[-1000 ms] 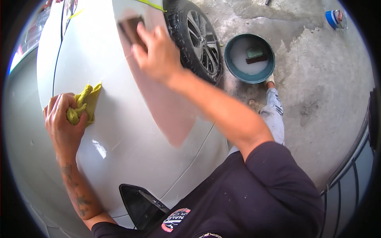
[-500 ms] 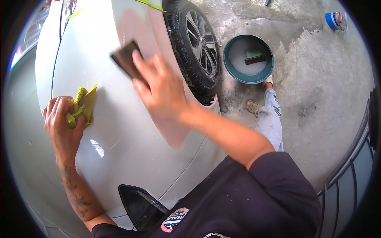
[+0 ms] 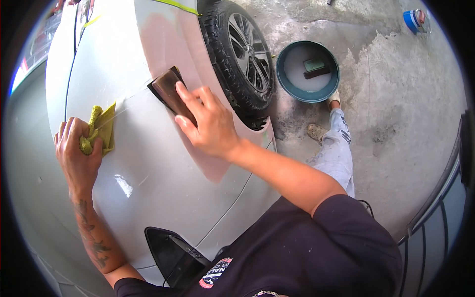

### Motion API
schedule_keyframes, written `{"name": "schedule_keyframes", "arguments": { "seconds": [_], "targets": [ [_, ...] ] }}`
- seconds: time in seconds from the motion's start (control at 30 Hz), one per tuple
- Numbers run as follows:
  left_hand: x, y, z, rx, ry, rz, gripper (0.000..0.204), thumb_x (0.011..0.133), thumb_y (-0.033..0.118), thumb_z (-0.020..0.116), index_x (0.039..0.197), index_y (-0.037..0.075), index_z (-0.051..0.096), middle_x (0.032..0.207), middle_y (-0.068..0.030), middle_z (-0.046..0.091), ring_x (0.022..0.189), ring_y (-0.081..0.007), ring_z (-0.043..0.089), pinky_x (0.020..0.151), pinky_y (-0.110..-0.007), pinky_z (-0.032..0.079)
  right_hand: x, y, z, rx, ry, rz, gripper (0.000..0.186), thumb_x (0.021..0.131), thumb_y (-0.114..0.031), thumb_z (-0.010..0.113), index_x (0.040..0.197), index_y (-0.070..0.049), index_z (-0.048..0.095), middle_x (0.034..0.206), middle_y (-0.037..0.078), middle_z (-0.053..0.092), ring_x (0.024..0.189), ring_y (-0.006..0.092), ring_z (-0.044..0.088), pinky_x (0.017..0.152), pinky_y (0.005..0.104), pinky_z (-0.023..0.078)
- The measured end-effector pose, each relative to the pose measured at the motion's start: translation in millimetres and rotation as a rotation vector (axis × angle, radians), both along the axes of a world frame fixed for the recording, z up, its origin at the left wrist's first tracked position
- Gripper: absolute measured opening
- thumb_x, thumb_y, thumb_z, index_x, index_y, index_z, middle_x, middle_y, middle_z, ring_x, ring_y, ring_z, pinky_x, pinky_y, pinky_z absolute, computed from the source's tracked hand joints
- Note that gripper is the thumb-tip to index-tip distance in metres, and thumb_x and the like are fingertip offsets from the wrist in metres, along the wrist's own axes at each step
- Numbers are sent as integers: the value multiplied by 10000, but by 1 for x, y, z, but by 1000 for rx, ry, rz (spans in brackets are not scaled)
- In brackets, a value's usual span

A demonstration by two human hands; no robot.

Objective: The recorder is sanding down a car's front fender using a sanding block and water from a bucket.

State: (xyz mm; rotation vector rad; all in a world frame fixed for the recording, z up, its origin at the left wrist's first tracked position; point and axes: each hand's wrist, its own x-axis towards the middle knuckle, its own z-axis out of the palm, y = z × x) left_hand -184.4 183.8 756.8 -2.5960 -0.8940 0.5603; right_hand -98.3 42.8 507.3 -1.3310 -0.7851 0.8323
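Observation:
My right hand [image 3: 208,123] grips a dark brown sanding block [image 3: 166,88] with a black sheet beneath it, flat on the left edge of a pink primed patch [image 3: 170,34] on a pale silver car panel [image 3: 114,193]. My left hand [image 3: 74,148] is closed on a crumpled yellow cloth [image 3: 104,126] and rests on the panel further left. Green masking tape [image 3: 175,6] runs along the top of the pink patch.
A wheel [image 3: 242,54] sits right of the patch. A teal bucket [image 3: 308,89] of cloudy water holds two blocks. A blue container [image 3: 413,21] lies at the far right. My legs and feet stand on concrete [image 3: 391,99]; a barred metal structure [image 3: 435,227] curves along the lower right.
My right hand has moved down the panel with the block, from near the top of the pink patch to its middle left edge. My left hand has shifted slightly, still on the cloth.

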Motion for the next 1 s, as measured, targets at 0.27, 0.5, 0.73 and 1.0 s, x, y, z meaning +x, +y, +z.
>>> {"name": "schedule_keyframes", "arguments": {
  "seconds": [0.27,0.5,0.73,1.0],
  "targets": [
    [11,4,-8,4,-7,-16,276,671,11,692,802,74,457,769,-55,491,767,-251,493,804,-391,405,46,86,-46,-178,-66,-74,563,896,-294,636,1396,-67,510,1127,189,562,1026,381,601,832,489,527],
    [11,0,-4,22,14,-11,265,675,18,691,804,75,466,769,-51,495,770,-244,499,801,-391,408,22,38,-29,-159,-36,-20,577,885,-288,650,1401,-61,525,1074,177,552,984,366,600,816,479,533],
    [10,2,-9,21,22,-9,246,696,5,667,825,54,464,792,-63,481,779,-243,495,796,-373,402,10,9,-40,-93,-26,-6,599,879,-233,664,1433,-74,503,1109,176,567,1016,363,589,861,446,514],
    [9,8,-6,31,30,6,221,711,36,669,842,77,495,807,-54,534,803,-243,533,831,-387,425,9,9,-51,-122,-27,-115,563,867,-227,670,1393,-67,546,1086,161,597,1014,354,585,862,450,513]
  ]
}}
